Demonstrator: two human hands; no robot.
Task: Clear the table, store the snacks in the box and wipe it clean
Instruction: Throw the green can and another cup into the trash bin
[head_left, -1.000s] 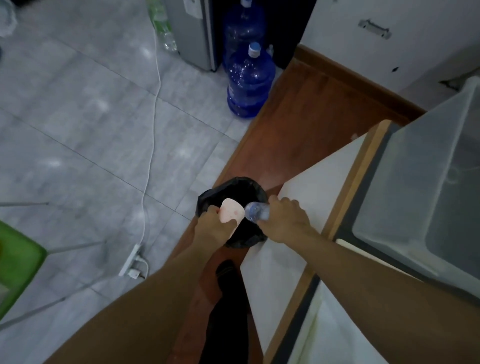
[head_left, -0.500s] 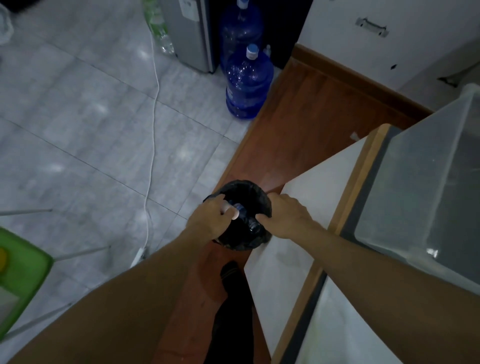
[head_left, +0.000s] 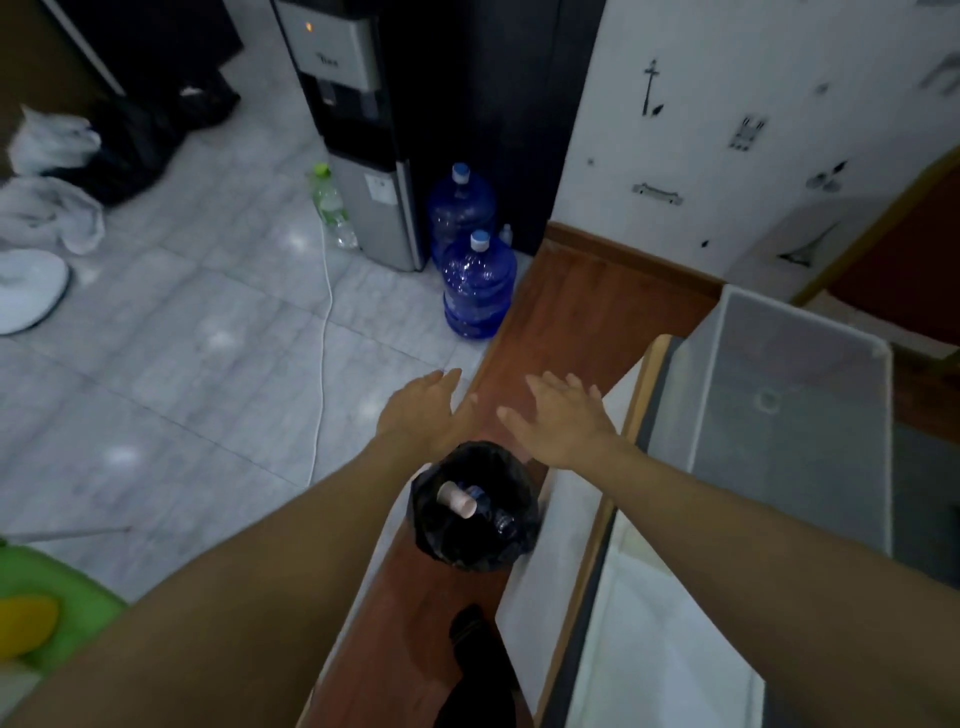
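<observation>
Both hands, left (head_left: 426, 410) and right (head_left: 563, 421), now spread empty above the black-lined bin (head_left: 475, 506), having released one paper cup (head_left: 457, 500) and one plastic bottle (head_left: 491, 512) into it; one translucent box (head_left: 789, 410) waits on the surface (head_left: 647, 639), two blue water jugs (head_left: 478, 283) beyond.

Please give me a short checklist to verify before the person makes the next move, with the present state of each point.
1. Left hand free: ok, open and holding nothing.
2. Right hand free: ok, open and holding nothing.
3. Paper cup inside the bin: ok.
4. Plastic bottle inside the bin: ok, lying beside the cup.
5. Clear box ready for snacks: ok, open on top, looks empty.
6. Table cleared and wiped: cannot tell, most of it is out of view.
</observation>
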